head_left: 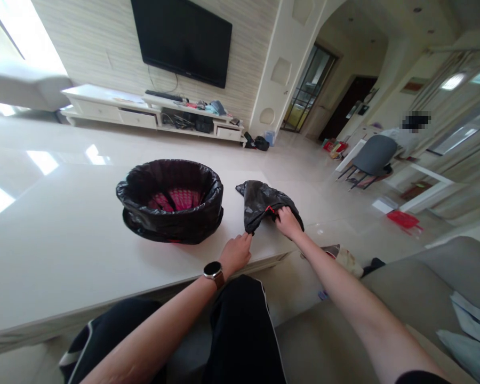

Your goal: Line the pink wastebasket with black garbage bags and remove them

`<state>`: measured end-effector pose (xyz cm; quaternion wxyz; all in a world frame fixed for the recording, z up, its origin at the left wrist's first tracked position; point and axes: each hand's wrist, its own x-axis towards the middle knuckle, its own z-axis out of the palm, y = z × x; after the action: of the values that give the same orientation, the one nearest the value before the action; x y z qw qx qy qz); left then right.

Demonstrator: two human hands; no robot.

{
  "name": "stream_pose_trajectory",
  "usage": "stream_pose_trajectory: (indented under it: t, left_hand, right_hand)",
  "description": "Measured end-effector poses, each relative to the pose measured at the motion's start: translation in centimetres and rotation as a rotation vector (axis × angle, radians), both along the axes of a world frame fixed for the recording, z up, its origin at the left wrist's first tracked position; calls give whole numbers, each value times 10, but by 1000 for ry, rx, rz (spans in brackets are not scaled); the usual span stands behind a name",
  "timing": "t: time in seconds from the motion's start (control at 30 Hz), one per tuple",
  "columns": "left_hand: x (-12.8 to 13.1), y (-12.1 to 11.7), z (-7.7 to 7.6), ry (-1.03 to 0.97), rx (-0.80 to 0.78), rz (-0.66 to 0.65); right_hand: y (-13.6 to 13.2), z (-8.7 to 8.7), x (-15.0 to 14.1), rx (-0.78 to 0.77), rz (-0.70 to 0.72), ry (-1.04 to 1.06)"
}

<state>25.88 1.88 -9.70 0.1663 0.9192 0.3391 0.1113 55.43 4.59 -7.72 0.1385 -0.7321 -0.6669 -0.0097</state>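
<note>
A black plastic garbage bag [260,200] with a red drawstring [269,209] lies bunched on the white table. My left hand [237,252], with a watch on its wrist, pinches the bag's near left corner. On the bag's near right edge, beside the drawstring, my right hand [288,222] is closed on the plastic. To the left stands a trash can [176,200] lined with another black bag, whose rim is folded over the outside. Pink, patterned material shows inside it. Neither hand touches the can.
The white table [64,234] ends just before my knees. A grey sofa [384,314] is at the right. Beyond the table are a TV cabinet [136,118] and a wall television [184,40]. Another person sits on a grey chair [374,154] at the far right.
</note>
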Motion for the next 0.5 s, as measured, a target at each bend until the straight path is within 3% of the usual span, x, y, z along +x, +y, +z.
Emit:
stream_pose_trajectory:
  t: [0.13,0.27,0.4,0.5]
  left_hand:
    - [-7,4,-14,-14,-14,-7]
    - [-10,11,-22,-12,-44,-24]
    - [-13,18,-16,-79,-38,-46]
    - [-16,24,-8,-97,-41,-23]
  right_hand:
    - [24,0,3,-25,-97,-10]
    - [29,-1,17,-93,-228,-52]
    - [42,-13,1,-219,-148,-10]
    - [67,-20,-16,-158,3,101]
